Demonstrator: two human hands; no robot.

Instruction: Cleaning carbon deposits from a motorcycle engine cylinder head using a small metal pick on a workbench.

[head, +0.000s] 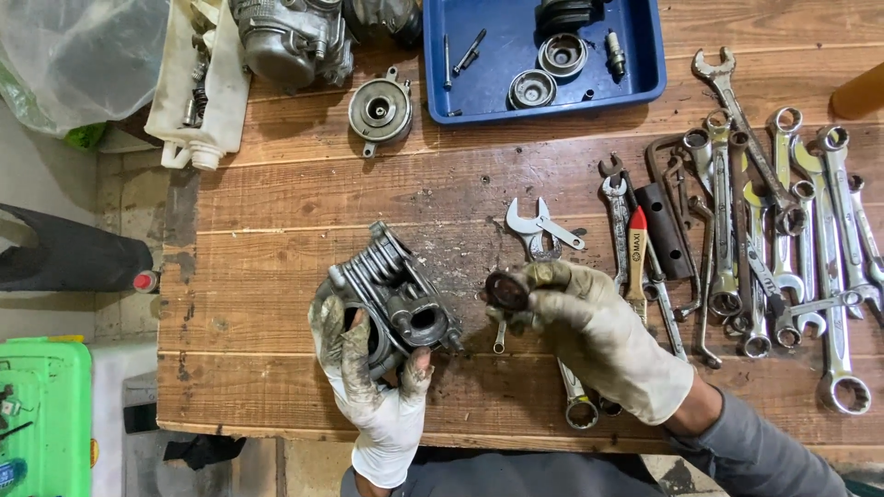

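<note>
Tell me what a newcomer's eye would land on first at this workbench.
First, the two grimy gloved hands at the centre of the wooden bench: the left hand grips a finned metal engine part, while the right hand holds up a small dark round part beside it. Next, the spread of wrenches lying on the right, and the blue tray of small parts at the top.

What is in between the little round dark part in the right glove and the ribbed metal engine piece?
Nothing visible: only bare wooden table separates the small round dark part in the right hand from the finned grey metal engine piece.
</note>
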